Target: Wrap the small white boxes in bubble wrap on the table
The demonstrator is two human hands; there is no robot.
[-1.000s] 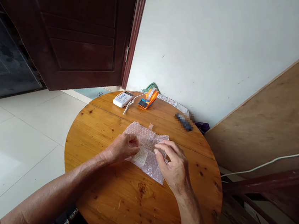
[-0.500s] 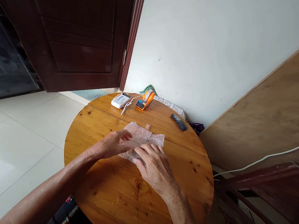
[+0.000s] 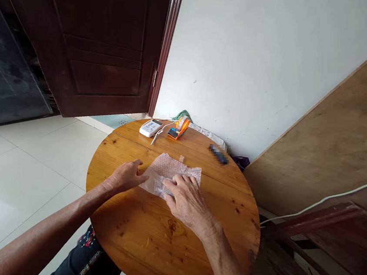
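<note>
A sheet of clear bubble wrap [image 3: 167, 165] lies on the round wooden table [image 3: 171, 254], with a smoother flap spread at its lower left. My right hand [image 3: 188, 201] rests palm down on the wrap's right part, fingers extended. Whatever lies beneath that palm is hidden. At the wrap's left edge is my left hand [image 3: 127, 176], its thumb reaching to the flap and its fingers apart from the thumb. Whether the thumb touches the plastic is hard to make out. A small tan strip [image 3: 181, 158] sticks out by the wrap's far edge.
Toward the back stand an orange tape dispenser [image 3: 179, 128] and a white device [image 3: 151, 128] with a white cable. A dark, partly blurred object [image 3: 218, 153] lies at the back right. Beyond the table are a wall [image 3: 229, 72], a dark red door [image 3: 104, 76] and wooden furniture [image 3: 324, 231].
My left hand has moved left, off the middle of the bubble wrap, and the flap now spreads further left. My right hand stays on the wrap. The view has shifted slightly.
</note>
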